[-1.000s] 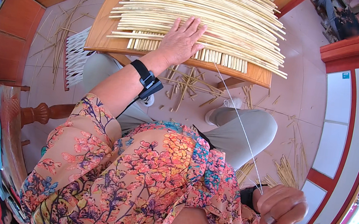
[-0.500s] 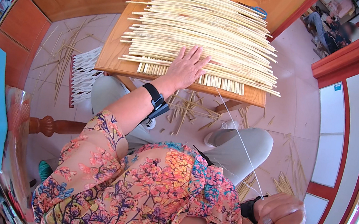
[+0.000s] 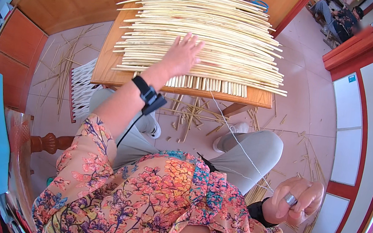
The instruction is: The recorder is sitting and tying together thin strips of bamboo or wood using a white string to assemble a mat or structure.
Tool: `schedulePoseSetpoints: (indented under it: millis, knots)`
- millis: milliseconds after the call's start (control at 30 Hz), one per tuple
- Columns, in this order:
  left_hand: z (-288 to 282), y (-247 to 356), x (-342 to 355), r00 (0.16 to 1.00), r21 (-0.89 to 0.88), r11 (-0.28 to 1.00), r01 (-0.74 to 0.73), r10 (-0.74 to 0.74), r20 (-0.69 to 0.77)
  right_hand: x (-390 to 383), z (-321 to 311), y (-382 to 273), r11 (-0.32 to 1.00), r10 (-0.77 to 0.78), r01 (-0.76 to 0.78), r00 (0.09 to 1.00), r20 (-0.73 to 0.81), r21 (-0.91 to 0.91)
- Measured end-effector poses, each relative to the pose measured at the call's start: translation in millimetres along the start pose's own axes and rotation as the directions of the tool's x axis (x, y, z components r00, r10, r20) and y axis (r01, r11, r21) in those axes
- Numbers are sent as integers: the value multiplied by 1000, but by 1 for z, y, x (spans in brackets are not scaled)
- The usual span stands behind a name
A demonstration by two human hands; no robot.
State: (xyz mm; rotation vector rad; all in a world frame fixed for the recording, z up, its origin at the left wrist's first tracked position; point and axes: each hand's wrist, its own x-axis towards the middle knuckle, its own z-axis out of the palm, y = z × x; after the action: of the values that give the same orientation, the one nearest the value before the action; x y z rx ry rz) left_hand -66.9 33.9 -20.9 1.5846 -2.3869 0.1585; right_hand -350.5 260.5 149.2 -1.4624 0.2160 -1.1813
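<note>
A wide layer of long pale stalks (image 3: 207, 38) lies side by side across the wooden table (image 3: 107, 57). Below their near edge, a row of short cut stalk pieces (image 3: 221, 87) shows end-on. My left hand (image 3: 183, 58) is over the near middle of the long stalks, palm down with fingers spread; whether it presses on them I cannot tell. From the table's front edge a white string (image 3: 242, 148) runs slackly over my right leg to my right hand (image 3: 297, 200). That hand is raised at the lower right with fingers curled closed around the string, a wide metal ring on one finger.
Stalk offcuts (image 3: 191, 117) litter the floor under the table. More long stalks (image 3: 67, 68) lie at left beside a white woven seat (image 3: 81, 83). A chair (image 3: 47, 143) stands at my left, a red-framed white cabinet (image 3: 349, 134) at right. Another person (image 3: 340, 21) sits at far right.
My right hand has risen, and the string, straight before, now sags in a curve. My left hand has shifted slightly left and farther over the stalks. The whole view has moved a little.
</note>
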Motion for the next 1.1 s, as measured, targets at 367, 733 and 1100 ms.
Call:
schedulePoseSetpoints:
  millis: [367, 733, 1100]
  knots:
    - [-15, -48, 52, 999, -34, 999, -17, 18, 33, -10, -3, -3, 999, -45, 40, 988, -147, -33]
    - [-31, -44, 58, 996, -33, 996, 78, -76, 41, -13, -2, 4, 982, -163, 127, 942, -293, -138]
    - [-29, -47, 49, 964, -146, 981, 125, -85, 251, -7, -11, 10, 978, -122, 59, 940, -319, -201]
